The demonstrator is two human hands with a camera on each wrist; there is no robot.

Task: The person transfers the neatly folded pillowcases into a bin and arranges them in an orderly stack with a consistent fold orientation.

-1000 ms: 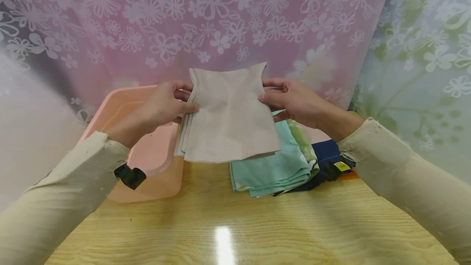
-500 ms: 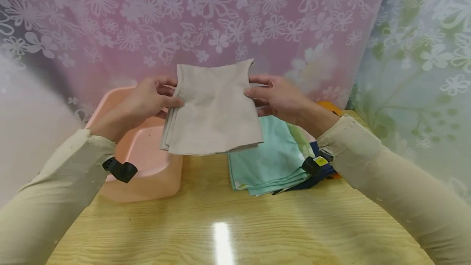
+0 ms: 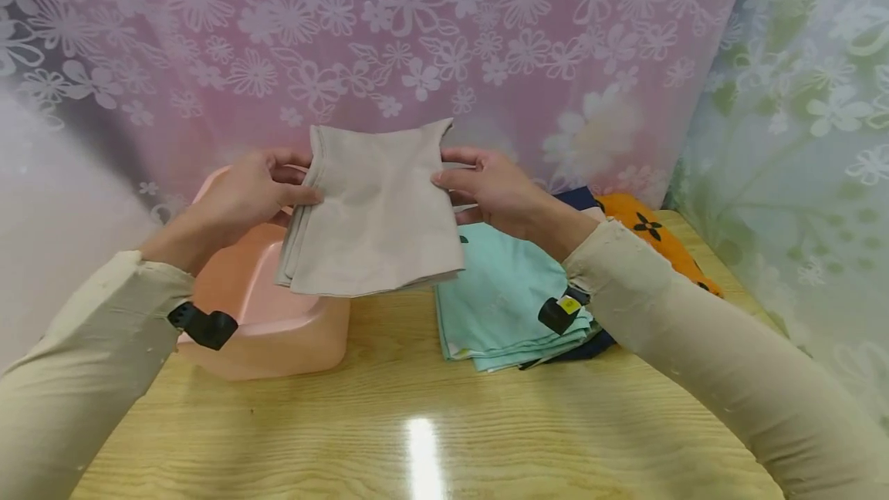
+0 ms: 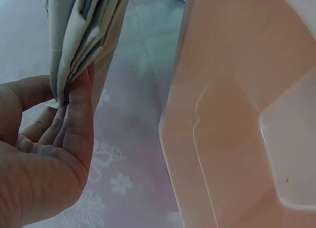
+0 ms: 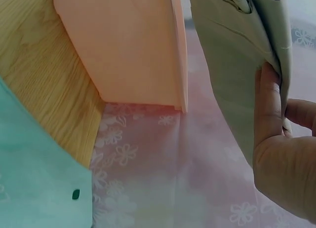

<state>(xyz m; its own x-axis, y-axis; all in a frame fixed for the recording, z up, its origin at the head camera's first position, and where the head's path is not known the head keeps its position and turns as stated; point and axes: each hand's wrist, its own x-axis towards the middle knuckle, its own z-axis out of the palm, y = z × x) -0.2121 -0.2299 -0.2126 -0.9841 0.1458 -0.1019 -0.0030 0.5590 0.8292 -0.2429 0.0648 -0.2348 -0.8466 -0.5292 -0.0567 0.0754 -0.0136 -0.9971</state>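
1. One folded cloth (image 3: 378,214) is held above the table (image 3: 292,438), near the tub (image 3: 299,338).
2. Its sides are pinched by the left hand (image 3: 251,190) and the right hand (image 3: 496,190).
3. Green cloth (image 3: 507,292) is laid, folded, nearby.

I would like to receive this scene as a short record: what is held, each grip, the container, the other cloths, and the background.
Held item: folded beige cloth, several layers, raised above the wooden table
Left grip: pinches its left edge between thumb and fingers
Right grip: pinches its right edge
Container: peach plastic tub, on the left, partly hidden
Other cloths: folded mint-green cloth, with dark blue cloth showing at its edge; orange cloth with dark marks
Background: pink floral curtain
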